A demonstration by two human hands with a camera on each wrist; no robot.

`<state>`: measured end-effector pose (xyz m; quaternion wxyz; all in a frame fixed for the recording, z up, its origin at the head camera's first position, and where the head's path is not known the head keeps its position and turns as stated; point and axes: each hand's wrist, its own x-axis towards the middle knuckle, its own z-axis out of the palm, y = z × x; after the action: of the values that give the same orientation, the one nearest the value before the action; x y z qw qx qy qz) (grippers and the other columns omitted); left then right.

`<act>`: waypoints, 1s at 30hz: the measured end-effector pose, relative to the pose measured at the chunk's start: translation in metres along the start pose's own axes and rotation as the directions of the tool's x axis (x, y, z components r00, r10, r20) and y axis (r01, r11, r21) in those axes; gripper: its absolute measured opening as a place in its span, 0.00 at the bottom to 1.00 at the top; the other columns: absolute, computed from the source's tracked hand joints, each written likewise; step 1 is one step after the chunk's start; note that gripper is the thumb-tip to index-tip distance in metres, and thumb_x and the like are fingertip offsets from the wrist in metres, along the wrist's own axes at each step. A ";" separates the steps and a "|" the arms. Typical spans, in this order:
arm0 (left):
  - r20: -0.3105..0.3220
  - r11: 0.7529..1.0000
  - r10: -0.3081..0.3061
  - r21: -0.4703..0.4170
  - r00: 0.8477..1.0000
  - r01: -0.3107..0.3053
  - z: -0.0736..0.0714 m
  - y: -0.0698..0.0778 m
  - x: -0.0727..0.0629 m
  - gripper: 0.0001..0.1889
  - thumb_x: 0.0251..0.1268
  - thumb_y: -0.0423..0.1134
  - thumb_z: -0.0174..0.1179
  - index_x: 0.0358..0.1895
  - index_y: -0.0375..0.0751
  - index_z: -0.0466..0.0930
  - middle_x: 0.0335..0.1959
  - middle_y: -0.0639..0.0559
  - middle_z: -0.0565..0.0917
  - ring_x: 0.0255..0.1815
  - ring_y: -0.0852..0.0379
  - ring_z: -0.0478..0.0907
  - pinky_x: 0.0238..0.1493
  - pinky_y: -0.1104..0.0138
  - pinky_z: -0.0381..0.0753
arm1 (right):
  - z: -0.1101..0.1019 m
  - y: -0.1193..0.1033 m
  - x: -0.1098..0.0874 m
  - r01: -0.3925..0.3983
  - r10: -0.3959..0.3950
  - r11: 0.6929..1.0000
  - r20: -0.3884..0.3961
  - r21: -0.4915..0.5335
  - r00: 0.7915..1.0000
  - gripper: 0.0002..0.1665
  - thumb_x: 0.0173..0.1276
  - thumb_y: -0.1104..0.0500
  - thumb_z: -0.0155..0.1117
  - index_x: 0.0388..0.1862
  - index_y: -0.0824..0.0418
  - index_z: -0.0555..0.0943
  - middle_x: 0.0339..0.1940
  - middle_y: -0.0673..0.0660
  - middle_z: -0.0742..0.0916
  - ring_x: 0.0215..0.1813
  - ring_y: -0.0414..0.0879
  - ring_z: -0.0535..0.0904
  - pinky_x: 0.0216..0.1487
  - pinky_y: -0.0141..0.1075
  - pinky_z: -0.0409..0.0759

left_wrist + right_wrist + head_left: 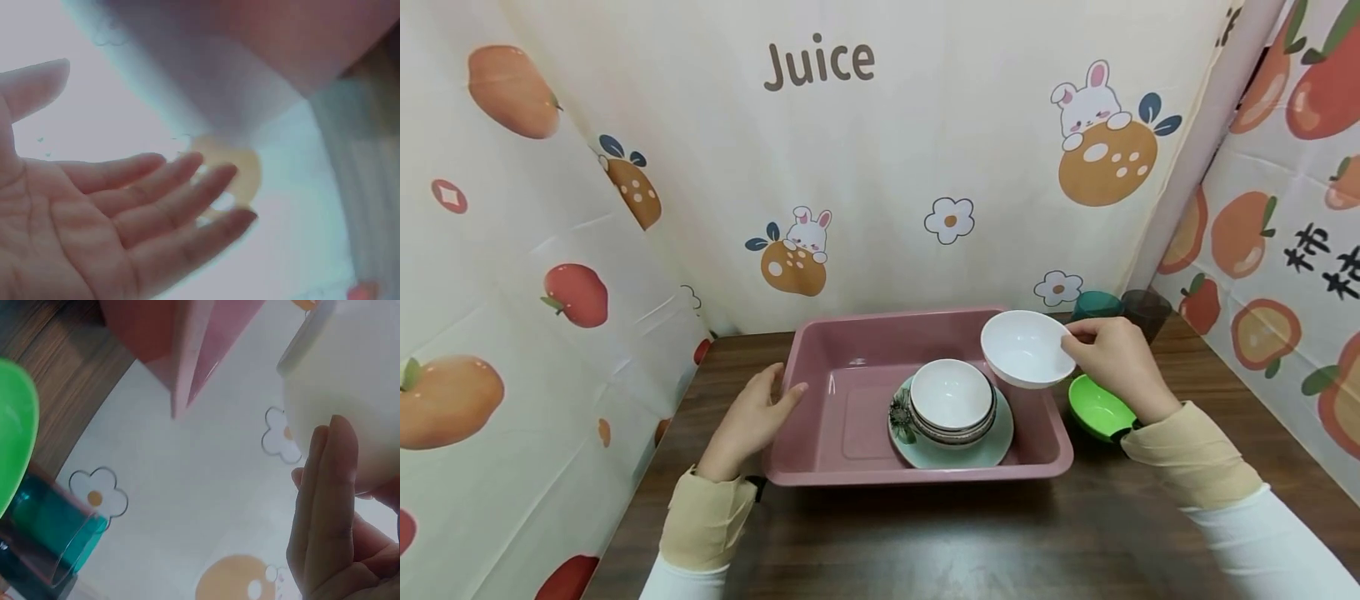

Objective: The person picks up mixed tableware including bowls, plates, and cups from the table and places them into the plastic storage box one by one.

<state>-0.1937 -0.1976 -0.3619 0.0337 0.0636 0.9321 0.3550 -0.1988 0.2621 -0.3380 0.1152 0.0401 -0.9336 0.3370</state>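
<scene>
My right hand pinches the rim of a white bowl, lifted over the right end of a pink basin. In the right wrist view my fingers lie along the outside of that bowl. Inside the basin, a stack of bowls with a white one on top sits on a pale green plate with a dark leaf pattern. My left hand is beside the basin's left rim, fingers relaxed and palm bare in the left wrist view; whether it touches the rim I cannot tell.
Right of the basin, a green bowl sits on the dark wooden table, partly behind my right wrist. Behind it stand a teal cup and a dark cup. Fruit-printed cloth hangs behind and at both sides.
</scene>
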 end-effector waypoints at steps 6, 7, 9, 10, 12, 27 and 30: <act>-0.011 0.999 0.042 0.017 0.999 -0.042 -0.015 0.021 -0.008 0.42 0.71 0.63 0.49 0.74 0.33 0.56 0.68 0.34 0.70 0.66 0.38 0.70 0.63 0.44 0.71 | 0.009 -0.015 0.002 0.017 -0.017 1.000 0.019 -0.001 1.000 0.15 0.67 0.61 0.58 0.43 0.71 0.86 0.29 0.63 0.88 0.23 0.45 0.73 0.20 0.33 0.71; -0.022 0.998 0.055 0.005 0.998 -0.055 -0.016 0.025 -0.007 0.41 0.70 0.63 0.49 0.74 0.34 0.58 0.68 0.36 0.71 0.66 0.39 0.71 0.63 0.45 0.72 | 0.010 -0.017 0.002 0.020 -0.020 1.000 0.023 0.000 1.000 0.15 0.67 0.61 0.58 0.43 0.70 0.86 0.29 0.62 0.88 0.23 0.45 0.72 0.20 0.33 0.70; -0.037 0.996 0.078 -0.030 0.996 -0.079 -0.017 0.033 -0.004 0.39 0.70 0.62 0.52 0.73 0.37 0.60 0.68 0.39 0.72 0.65 0.41 0.72 0.62 0.46 0.74 | 0.013 -0.022 0.002 0.020 -0.021 1.000 0.033 0.003 0.999 0.15 0.67 0.61 0.58 0.43 0.70 0.86 0.29 0.62 0.88 0.23 0.45 0.72 0.20 0.33 0.69; -0.042 0.994 0.092 -0.052 0.995 -0.094 -0.017 0.037 -0.003 0.38 0.69 0.60 0.54 0.72 0.38 0.61 0.68 0.40 0.72 0.65 0.42 0.72 0.62 0.47 0.74 | 0.014 -0.024 0.002 0.019 -0.019 1.000 0.039 0.006 0.999 0.15 0.67 0.61 0.57 0.43 0.70 0.86 0.29 0.62 0.88 0.23 0.45 0.72 0.20 0.33 0.70; -0.045 0.988 0.118 -0.096 0.992 -0.122 -0.015 0.047 0.001 0.35 0.69 0.57 0.57 0.71 0.39 0.64 0.67 0.41 0.73 0.65 0.43 0.73 0.63 0.48 0.75 | 0.016 -0.028 0.002 0.017 -0.017 1.000 0.053 0.016 0.998 0.15 0.67 0.62 0.57 0.43 0.69 0.86 0.31 0.63 0.89 0.24 0.45 0.74 0.21 0.33 0.72; 0.111 0.972 0.210 -0.127 0.971 -0.196 0.044 0.111 0.034 0.29 0.65 0.56 0.61 0.62 0.40 0.75 0.51 0.50 0.84 0.52 0.55 0.82 0.53 0.59 0.81 | 0.038 -0.056 -0.002 0.050 -0.054 0.998 0.100 0.048 0.993 0.13 0.65 0.63 0.57 0.39 0.67 0.87 0.28 0.59 0.87 0.24 0.45 0.76 0.25 0.34 0.76; 0.173 0.973 0.221 -0.111 0.960 -0.204 0.054 0.118 0.038 0.31 0.65 0.57 0.60 0.63 0.39 0.75 0.51 0.50 0.84 0.52 0.56 0.81 0.54 0.60 0.80 | 0.042 -0.060 -0.004 0.049 -0.056 0.997 0.115 0.062 0.992 0.12 0.65 0.63 0.57 0.39 0.67 0.87 0.27 0.58 0.87 0.23 0.43 0.77 0.25 0.35 0.77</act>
<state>-0.2143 -0.0692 -0.3246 0.0845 0.1943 0.8954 0.3917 -0.1935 0.1888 -0.3336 0.0679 0.0876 -0.9271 0.3582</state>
